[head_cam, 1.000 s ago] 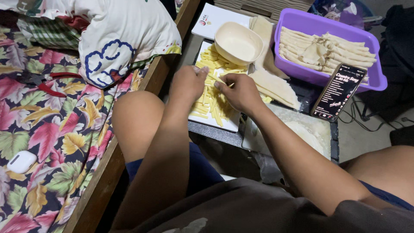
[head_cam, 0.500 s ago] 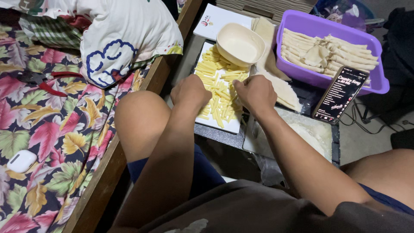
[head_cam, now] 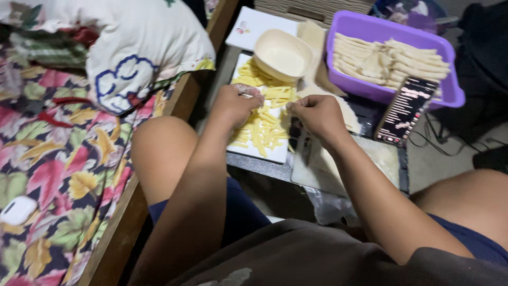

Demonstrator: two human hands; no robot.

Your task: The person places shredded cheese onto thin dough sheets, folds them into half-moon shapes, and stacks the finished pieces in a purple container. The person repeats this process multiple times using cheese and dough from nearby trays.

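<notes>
**Hands over cut yellow sticks**

Left hand (head_cam: 235,106) curls loosely over the pile of thin yellow sticks (head_cam: 264,124) on the flat white rectangular board (head_cam: 272,154), fingertips pinched on something small. Right hand (head_cam: 316,114), just right of the board, is closed; its contents are hidden. Beyond the board sits a round beige bowl (head_cam: 282,57), and right of it a purple plastic tub (head_cam: 353,30).

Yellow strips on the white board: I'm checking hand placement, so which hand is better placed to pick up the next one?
Probably the left hand: it rests directly over the yellow strips on the white board, while the right hand sits at the board's right edge.
</notes>
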